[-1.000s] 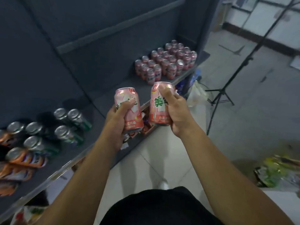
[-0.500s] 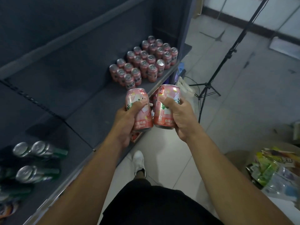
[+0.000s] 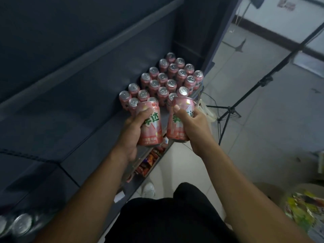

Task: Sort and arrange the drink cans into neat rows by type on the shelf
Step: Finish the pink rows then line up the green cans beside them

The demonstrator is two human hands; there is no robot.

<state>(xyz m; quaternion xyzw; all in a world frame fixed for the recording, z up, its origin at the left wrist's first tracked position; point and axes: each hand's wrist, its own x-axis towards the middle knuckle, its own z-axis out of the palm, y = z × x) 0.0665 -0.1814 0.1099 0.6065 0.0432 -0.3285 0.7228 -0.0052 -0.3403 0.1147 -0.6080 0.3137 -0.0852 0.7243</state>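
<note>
Over the shelf (image 3: 87, 130), left hand (image 3: 133, 132) and right hand (image 3: 195, 130) grip cans (image 3: 151, 135).

Pale grey floor tiles (image 3: 263, 155) filled the right side. At one o'clock a white wall (image 3: 266, 16) met them along a dark skirting board (image 3: 273, 35). A black tripod (image 3: 229, 109) stood at three o'clock.
</note>
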